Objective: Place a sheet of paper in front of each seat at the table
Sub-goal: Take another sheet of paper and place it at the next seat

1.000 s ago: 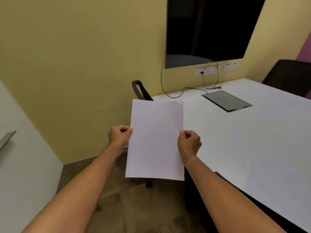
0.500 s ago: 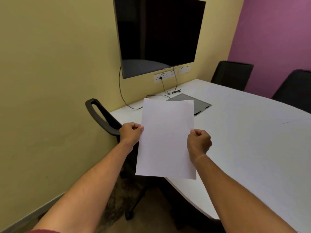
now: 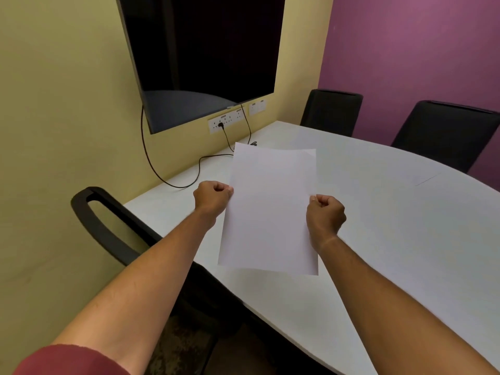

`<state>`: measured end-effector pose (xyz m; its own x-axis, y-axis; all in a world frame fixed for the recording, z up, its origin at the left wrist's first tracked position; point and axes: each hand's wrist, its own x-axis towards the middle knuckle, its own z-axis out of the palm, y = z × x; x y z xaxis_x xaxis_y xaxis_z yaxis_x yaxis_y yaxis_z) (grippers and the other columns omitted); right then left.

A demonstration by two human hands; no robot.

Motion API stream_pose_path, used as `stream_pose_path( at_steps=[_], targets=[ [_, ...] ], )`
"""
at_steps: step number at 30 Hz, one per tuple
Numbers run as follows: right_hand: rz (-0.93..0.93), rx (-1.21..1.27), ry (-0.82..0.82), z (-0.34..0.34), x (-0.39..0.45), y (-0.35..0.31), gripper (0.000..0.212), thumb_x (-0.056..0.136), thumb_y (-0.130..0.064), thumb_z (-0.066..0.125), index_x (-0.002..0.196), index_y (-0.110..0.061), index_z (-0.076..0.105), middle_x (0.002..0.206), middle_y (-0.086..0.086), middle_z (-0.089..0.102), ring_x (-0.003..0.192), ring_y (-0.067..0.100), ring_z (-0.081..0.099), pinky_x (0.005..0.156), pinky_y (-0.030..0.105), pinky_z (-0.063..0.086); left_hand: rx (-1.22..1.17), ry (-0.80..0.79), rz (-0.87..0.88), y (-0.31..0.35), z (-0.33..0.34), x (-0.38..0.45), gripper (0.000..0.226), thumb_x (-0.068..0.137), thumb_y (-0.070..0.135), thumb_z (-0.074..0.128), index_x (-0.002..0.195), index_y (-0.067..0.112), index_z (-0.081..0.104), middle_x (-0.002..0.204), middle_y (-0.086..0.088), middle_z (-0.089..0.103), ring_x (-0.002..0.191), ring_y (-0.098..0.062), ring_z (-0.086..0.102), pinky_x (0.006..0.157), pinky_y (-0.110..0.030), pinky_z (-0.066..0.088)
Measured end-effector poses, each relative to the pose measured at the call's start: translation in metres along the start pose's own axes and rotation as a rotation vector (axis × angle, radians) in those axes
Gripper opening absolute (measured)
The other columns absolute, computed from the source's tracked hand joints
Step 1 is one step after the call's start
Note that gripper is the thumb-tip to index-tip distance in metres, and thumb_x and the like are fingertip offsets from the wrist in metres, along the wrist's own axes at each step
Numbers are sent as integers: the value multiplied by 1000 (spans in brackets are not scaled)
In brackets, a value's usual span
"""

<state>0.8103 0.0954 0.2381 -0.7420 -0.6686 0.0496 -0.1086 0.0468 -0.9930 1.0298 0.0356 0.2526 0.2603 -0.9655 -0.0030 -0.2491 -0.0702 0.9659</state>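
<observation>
I hold a blank white sheet of paper (image 3: 270,209) upright in the air over the near-left part of the white table (image 3: 392,217). My left hand (image 3: 212,197) pinches its left edge and my right hand (image 3: 326,215) pinches its right edge. A black chair (image 3: 108,228) stands at the table's near-left side, just below my left forearm. Two more black chairs, one (image 3: 331,110) near the corner and one (image 3: 443,131) at the right, stand along the far side against the purple wall. The paper hides the table patch behind it.
A dark wall screen (image 3: 205,55) hangs on the yellow wall above a socket strip (image 3: 226,121). Black cables (image 3: 173,174) run from it down onto the table's far-left end. A faint line (image 3: 426,180) marks the tabletop at the right.
My view has swung right and closer to the table. The paper and both hands now hang over the tabletop instead of beside it, and both far chairs have come into sight.
</observation>
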Motion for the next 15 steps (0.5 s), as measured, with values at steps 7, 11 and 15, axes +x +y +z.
stream_pose_path(
  at_steps=[7, 11, 15],
  targets=[
    [55, 10, -54, 65, 62, 25, 8, 92, -12, 63, 92, -8, 69, 94, 4, 69, 84, 16, 62, 69, 18, 45, 47, 14, -32, -16, 31, 83, 12, 86, 12, 71, 74, 13, 69, 88, -2, 70, 76, -13, 62, 72, -25, 50],
    [131, 15, -135, 103, 94, 51, 9, 91, -12, 66, 97, -6, 70, 95, 3, 67, 80, 13, 61, 56, 4, 38, 109, 21, -92, -36, 44, 132, 11, 85, 12, 73, 75, 11, 69, 84, -1, 69, 75, -13, 61, 74, -26, 52],
    [224, -2, -235, 131, 118, 77, 11, 88, -9, 70, 99, -6, 71, 93, 1, 67, 75, 8, 60, 63, 10, 45, 176, 18, -154, -59, 50, 170, 9, 82, 11, 75, 75, 10, 70, 81, -1, 70, 70, -11, 62, 73, -27, 54]
  ],
)
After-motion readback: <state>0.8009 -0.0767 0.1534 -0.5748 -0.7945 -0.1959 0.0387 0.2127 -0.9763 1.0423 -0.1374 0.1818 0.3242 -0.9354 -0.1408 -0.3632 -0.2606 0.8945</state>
